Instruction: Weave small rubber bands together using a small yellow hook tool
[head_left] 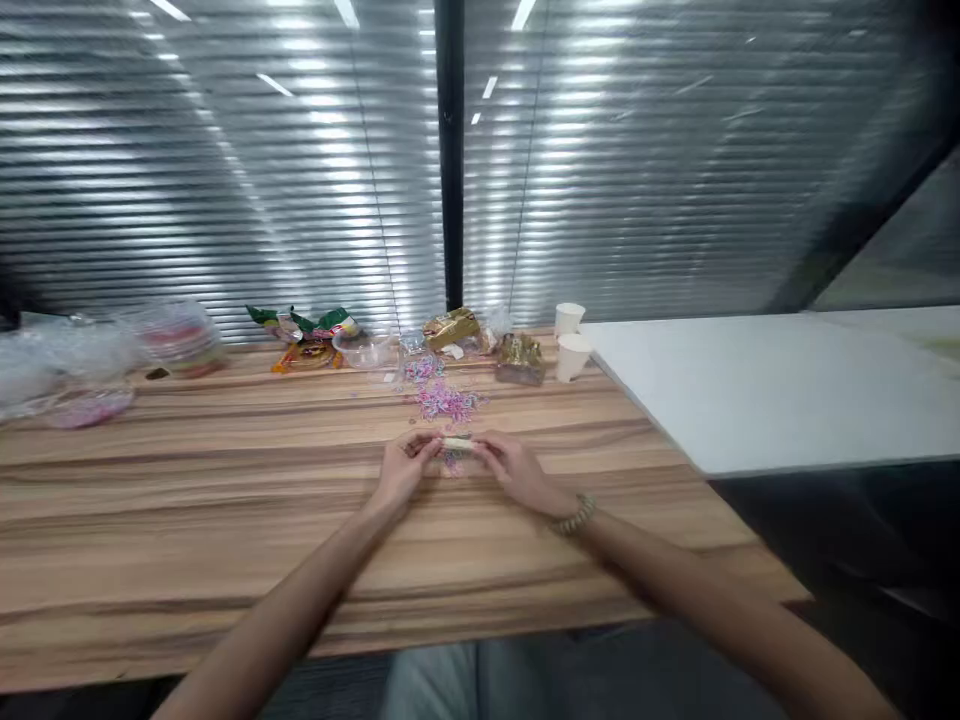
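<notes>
Between my two hands is a small pale cream stick-shaped piece (458,444), lying crosswise just above the wooden table. My left hand (405,462) pinches its left end with thumb and fingers. At the other end, the fingers of my right hand (517,470) close on it; a beaded bracelet (576,515) circles that wrist. Small pink, purple and blue bits (448,402) lie in a loose pile just beyond my hands. A few more show under the piece. What exactly the cream piece is, I cannot make out.
Along the back stand a clear plastic bowl (367,350), green and orange snack packets (307,340), gold wrappers (451,328) and two white paper cups (573,357). Plastic bags (67,360) and stacked lids or tubs (176,338) sit far left. A white table (757,390) adjoins on the right.
</notes>
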